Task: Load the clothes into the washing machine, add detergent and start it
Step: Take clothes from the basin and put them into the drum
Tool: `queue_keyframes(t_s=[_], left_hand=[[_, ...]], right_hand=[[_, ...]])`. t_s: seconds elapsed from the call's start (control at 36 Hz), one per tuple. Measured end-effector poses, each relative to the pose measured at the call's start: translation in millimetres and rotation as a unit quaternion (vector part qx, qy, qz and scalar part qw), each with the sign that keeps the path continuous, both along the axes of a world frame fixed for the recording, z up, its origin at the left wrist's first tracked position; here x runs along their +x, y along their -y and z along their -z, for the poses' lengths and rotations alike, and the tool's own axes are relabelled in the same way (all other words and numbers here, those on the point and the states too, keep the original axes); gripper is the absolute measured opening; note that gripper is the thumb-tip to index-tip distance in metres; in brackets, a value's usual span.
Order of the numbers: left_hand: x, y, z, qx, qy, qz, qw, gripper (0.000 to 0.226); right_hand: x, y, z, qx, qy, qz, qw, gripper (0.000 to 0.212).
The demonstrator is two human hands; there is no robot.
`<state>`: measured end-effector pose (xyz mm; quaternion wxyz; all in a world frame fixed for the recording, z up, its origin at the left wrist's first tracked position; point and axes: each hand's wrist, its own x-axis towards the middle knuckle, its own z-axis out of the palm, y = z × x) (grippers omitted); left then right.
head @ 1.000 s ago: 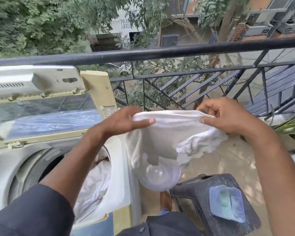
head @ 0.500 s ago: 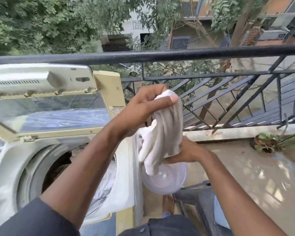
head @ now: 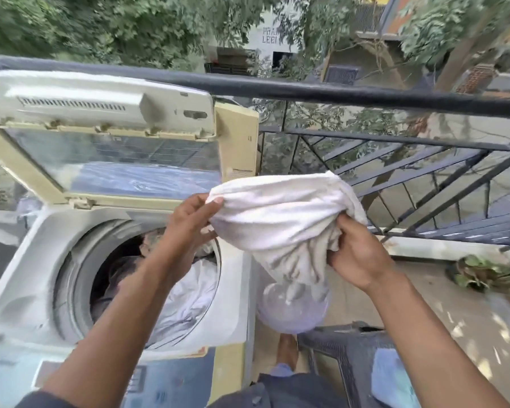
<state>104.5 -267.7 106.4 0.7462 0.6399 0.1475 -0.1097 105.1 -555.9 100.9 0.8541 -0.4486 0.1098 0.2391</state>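
the white cloth (head: pixel 280 228) hangs bunched between both hands, held in the air just to the right of the washing machine (head: pixel 27 290) and not yet over its drum opening (head: pixel 136 284). the left hand (head: pixel 193 219) has its thumb and fingers pinched shut on the cloth's upper left edge, while the right hand (head: pixel 358 257) is closed on a gathered fold at the lower right, so the fabric sags in a pouch between the two grips. a loose tail drops below the right fingers and hangs in front of a clear plastic bowl (head: pixel 292 310); whether it touches the bowl cannot be told.

below and left of the left fingers the drum already holds white laundry (head: pixel 186 298) piled up toward its rim. behind the fingers the machine's lid (head: pixel 100 136) stands raised, and beyond it runs the black balcony railing (head: pixel 365 95). under the right wrist sits a dark plastic stool (head: pixel 345 357) with a pale packet (head: pixel 392 375) on it, possibly detergent.

the likely step is dropping this cloth into the drum. the risk is that the hanging tail drags over the machine's edge or snags the bowl as the hands swing left, or that the piled load leaves the cloth draped over the rim.
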Motion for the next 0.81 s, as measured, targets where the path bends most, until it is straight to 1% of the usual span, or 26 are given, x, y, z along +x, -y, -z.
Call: queue_keyframes(t_s=[0.03,0.06,0.08,0.11,0.14,0.17,0.19,0.22,0.28,0.36,0.42,0.47,0.5,0.53,0.56,0.58,0.61,0.64,0.67,0.69,0.72,0.75,0.78,0.81], left_hand=[[-7.3,-1.6,6.7,0.003,-0.028,0.002,1.000,0.008],[-14.5,-2.8,12.7,0.009,-0.057,0.007,0.998,0.017],[-22.1,-4.3,16.7,0.012,-0.088,0.015,0.996,0.033],[-30.3,-5.8,19.0,0.003,-0.114,0.027,0.993,0.051],[-38.0,-7.4,18.7,-0.025,-0.140,0.041,0.989,0.062],[-43.7,-8.5,20.2,-0.063,-0.154,0.053,0.985,0.064],[-49.4,-10.0,19.4,-0.097,-0.164,0.051,0.980,0.058],[-55.3,-9.5,16.8,-0.129,-0.169,0.033,0.977,0.052],[-64.1,-13.8,13.3,-0.194,-0.167,-0.037,0.966,0.044],[-69.8,-31.1,21.7,-0.278,-0.140,-0.103,0.945,0.059],[-74.1,-50.7,30.8,-0.281,-0.134,-0.154,0.938,0.049],[-78.1,-75.2,39.4,-0.300,-0.106,-0.170,0.933,0.042],[-77.7,-86.5,42.3,-0.308,-0.085,-0.172,0.932,0.034],[-79.3,-98.8,44.3,-0.313,-0.061,-0.169,0.933,0.020],[-80.7,-112.1,47.8,-0.328,-0.036,-0.157,0.931,0.025],[-82.1,-124.1,51.3,-0.341,-0.011,-0.141,0.929,0.046],[-83.4,-136.2,56.5,-0.362,0.004,-0.138,0.922,0.063],[-84.5,-144.5,57.8,-0.374,0.003,-0.142,0.916,0.072],[-86.1,-151.0,57.9,-0.378,0.006,-0.144,0.915,0.072],[-86.7,-156.5,57.6,-0.361,0.000,-0.148,0.921,0.061],[-87.6,-161.4,57.6,-0.336,-0.012,-0.161,0.928,0.041],[-89.8,-162.6,52.7,-0.299,-0.042,-0.194,0.933,0.018],[-90.9,-166.8,58.4,-0.276,-0.058,-0.227,0.932,0.018],[-91.8,-170.9,66.6,-0.244,-0.086,-0.259,0.930,0.037]], right_hand=[[0.4,-8.1,-3.2,0.028,0.010,-0.001,1.000,0.059],[0.7,-16.9,-4.5,0.051,0.023,0.000,0.998,0.066],[0.4,-27.2,-6.0,0.073,0.032,0.001,0.997,0.067],[-0.7,-39.2,-8.9,0.096,0.039,-0.002,0.995,0.065],[-2.5,-52.7,-12.2,0.118,0.041,-0.008,0.992,0.059],[-4.8,-67.0,-16.1,0.135,0.041,-0.014,0.990,0.051],[-7.3,-81.2,-19.6,0.151,0.035,-0.013,0.988,0.045],[-9.9,-95.4,-22.0,0.160,0.027,-0.007,0.987,0.042],[-14.6,-121.7,-19.9,0.172,0.010,0.010,0.985,0.039],[-18.5,-155.3,-13.8,0.172,-0.029,0.025,0.984,0.039],[-19.4,-170.5,-8.4,0.143,-0.036,0.018,0.989,0.039],[-19.2,-181.8,-0.4,0.081,-0.035,-0.004,0.996,0.030],[-19.4,-186.1,6.0,0.038,-0.032,-0.014,0.999,0.029],[-20.1,-190.0,14.0,-0.003,-0.027,-0.027,0.999,0.028],[-22.1,-194.0,22.7,-0.050,-0.028,-0.042,0.997,0.027],[-25.8,-199.6,29.5,-0.102,-0.029,-0.060,0.993,0.027],[-29.5,-204.4,37.7,-0.154,-0.036,-0.075,0.985,0.032],[-33.4,-209.1,45.2,-0.199,-0.041,-0.088,0.975,0.044],[-37.6,-214.4,50.3,-0.239,-0.044,-0.103,0.965,0.060],[-40.8,-219.2,55.0,-0.263,-0.043,-0.117,0.957,0.076],[-42.8,-223.5,60.3,-0.268,-0.038,-0.133,0.953,0.091],[-44.0,-228.1,65.2,-0.254,-0.031,-0.154,0.954,0.102],[-45.4,-233.6,68.0,-0.233,-0.020,-0.176,0.956,0.111],[-46.1,-239.5,69.8,-0.212,-0.011,-0.203,0.956,0.116]])
